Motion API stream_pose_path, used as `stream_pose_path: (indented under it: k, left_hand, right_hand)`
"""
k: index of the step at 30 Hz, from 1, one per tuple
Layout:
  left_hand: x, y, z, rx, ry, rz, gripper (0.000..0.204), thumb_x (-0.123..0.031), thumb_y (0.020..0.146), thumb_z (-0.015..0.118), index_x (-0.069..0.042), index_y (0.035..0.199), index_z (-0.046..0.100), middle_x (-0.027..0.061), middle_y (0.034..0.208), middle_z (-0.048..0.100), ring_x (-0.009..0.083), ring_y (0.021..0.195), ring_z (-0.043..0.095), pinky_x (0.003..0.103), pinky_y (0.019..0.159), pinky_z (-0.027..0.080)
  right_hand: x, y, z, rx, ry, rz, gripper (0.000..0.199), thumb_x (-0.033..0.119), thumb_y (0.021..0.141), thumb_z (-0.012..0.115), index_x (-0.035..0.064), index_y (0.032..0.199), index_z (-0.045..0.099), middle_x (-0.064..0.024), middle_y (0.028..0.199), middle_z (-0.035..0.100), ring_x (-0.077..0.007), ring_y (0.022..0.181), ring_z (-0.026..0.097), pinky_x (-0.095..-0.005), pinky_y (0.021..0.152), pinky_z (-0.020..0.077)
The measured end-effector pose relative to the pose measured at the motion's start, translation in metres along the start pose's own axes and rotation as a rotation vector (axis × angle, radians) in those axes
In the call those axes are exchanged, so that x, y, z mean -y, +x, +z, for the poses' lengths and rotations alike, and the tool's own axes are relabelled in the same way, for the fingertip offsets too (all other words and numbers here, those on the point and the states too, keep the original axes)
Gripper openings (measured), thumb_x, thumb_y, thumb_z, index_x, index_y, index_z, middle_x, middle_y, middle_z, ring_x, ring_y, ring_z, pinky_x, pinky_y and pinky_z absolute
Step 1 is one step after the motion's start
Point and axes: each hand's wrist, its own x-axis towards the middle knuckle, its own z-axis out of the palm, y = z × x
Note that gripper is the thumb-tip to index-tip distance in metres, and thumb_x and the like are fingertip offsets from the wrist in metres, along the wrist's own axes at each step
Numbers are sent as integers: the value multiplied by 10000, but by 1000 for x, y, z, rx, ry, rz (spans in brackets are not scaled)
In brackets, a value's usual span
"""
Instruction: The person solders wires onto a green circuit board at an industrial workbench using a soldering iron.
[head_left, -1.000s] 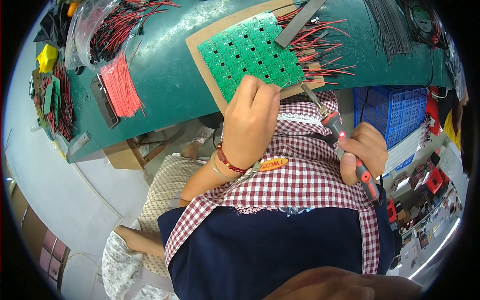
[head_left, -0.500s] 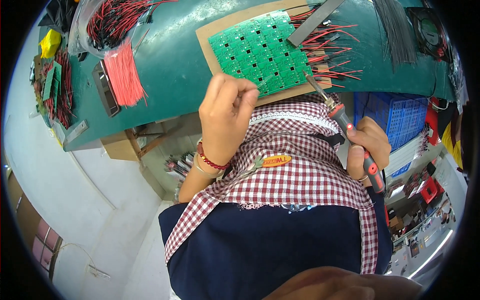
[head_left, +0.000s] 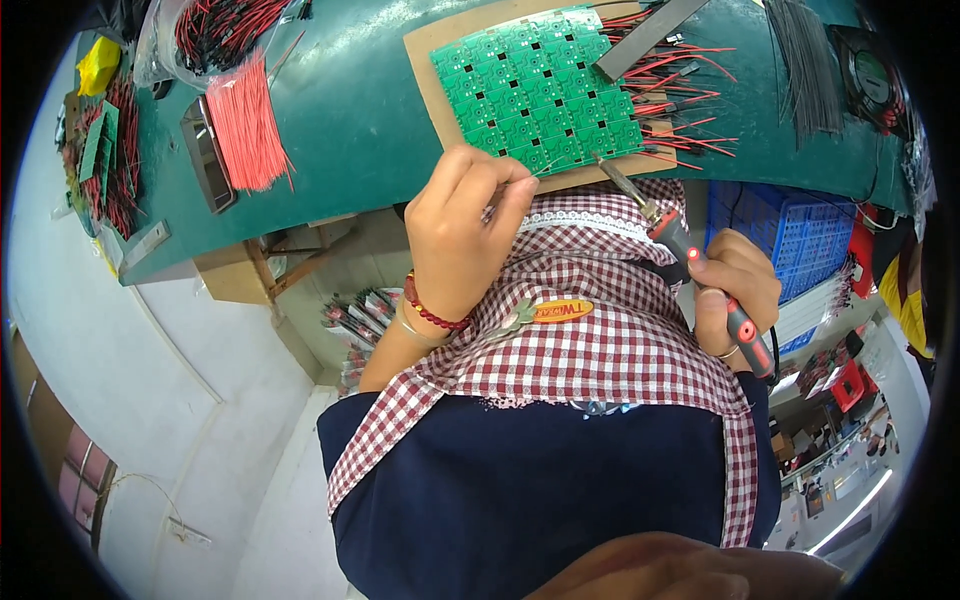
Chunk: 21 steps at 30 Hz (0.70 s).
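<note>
A panel of green circuit boards (head_left: 545,85) lies on a brown backing board (head_left: 424,80) at the table's near edge. Red and black wires (head_left: 690,78) stick out from its right side, with a flat grey bar (head_left: 652,38) across some of them. My right hand (head_left: 742,285) is wrapped round the handle of a soldering iron (head_left: 674,236), whose tip meets the panel near its front right corner. By the panel's front left corner, my left hand (head_left: 462,225) pinches a thin strand of solder wire (head_left: 562,165), which reaches rightward toward the iron's tip.
Left on the table are a bundle of pink-red wires (head_left: 246,135), a dark holder (head_left: 208,155) and a bag of red and black wires (head_left: 225,35). Black wires (head_left: 803,65) and a fan (head_left: 870,75) sit at the right. A blue crate (head_left: 790,235) stands below.
The iron's tip has moved left and nearer along the panel's front edge. My left hand keeps its pinch beside the panel. The whole view has shifted slightly.
</note>
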Motion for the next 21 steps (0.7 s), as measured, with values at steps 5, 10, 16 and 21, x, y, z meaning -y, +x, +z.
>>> stream_pose_path:
  k: [5, 10, 16, 21]
  left_hand:
    - [0, 2, 7, -2, 33, 79, 135, -25, 727, 764, -54, 788, 647, 50, 760, 574, 187, 575, 589, 301, 493, 463]
    - [0, 4, 14, -13, 76, 88, 140, -24, 718, 765, -63, 772, 642, 43, 745, 560, 186, 572, 588, 306, 486, 457]
    - [-1, 4, 13, 2, 74, 82, 139, -29, 715, 766, -66, 765, 641, 41, 737, 551, 186, 564, 581, 310, 480, 451]
    - [-1, 3, 12, 13, 65, 70, 135, -29, 717, 766, -67, 765, 645, 40, 737, 556, 188, 566, 582, 309, 481, 449]
  right_hand:
    - [-1, -1, 1, 2, -1, 9, 182, 51, 734, 610, -59, 871, 656, -76, 538, 514, -187, 424, 460, -313, 422, 334]
    - [-1, 0, 2, -5, -8, 23, 196, 49, 716, 611, -60, 871, 659, -78, 537, 517, -189, 423, 465, -314, 423, 343]
    - [-2, -1, 8, -43, 6, 14, 193, 42, 696, 605, -60, 850, 660, -75, 523, 516, -185, 406, 454, -310, 417, 337]
    - [-2, 0, 7, -34, -4, 0, 184, 47, 694, 603, -63, 830, 656, -78, 522, 520, -178, 400, 446, -305, 411, 326]
